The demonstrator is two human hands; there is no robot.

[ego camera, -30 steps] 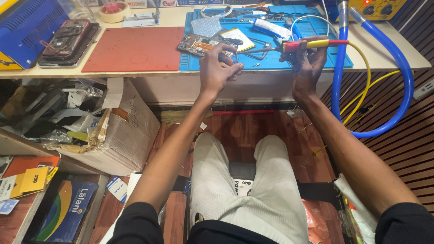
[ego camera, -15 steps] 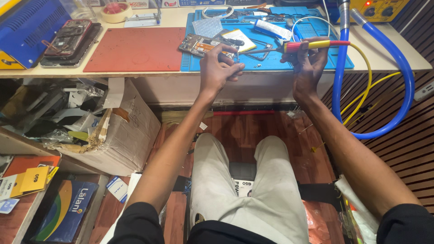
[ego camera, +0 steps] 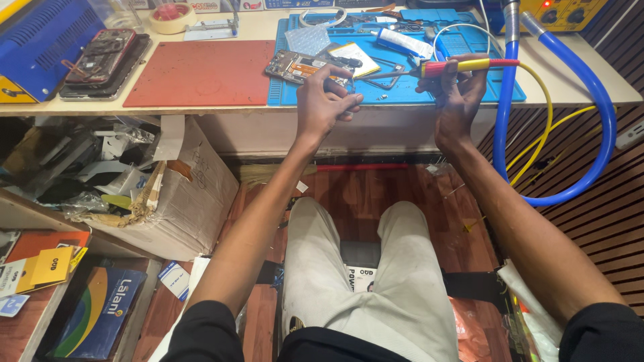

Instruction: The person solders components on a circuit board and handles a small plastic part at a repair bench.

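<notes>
My left hand (ego camera: pixel 325 100) is at the front edge of the blue work mat (ego camera: pixel 402 94), its fingers pinched on a small dark part that I cannot make out, right beside an opened phone (ego camera: pixel 298 67) with its circuit board showing. My right hand (ego camera: pixel 457 94) grips a soldering iron (ego camera: pixel 456 66) with a red and yellow handle, held level, its metal tip pointing left over the mat. A yellow cable (ego camera: pixel 545 114) runs from the iron's handle down past the bench edge.
A red mat (ego camera: pixel 201 74) lies left of the blue one. Another opened phone (ego camera: pixel 100 60) rests by a blue machine (ego camera: pixel 40 40). A blue hose (ego camera: pixel 597 107) loops at the right. A cardboard box (ego camera: pixel 181 194) of scrap stands under the bench.
Both hands have stayed at the bench edge; the soldering iron has kept its level pose. The view has shifted only slightly.
</notes>
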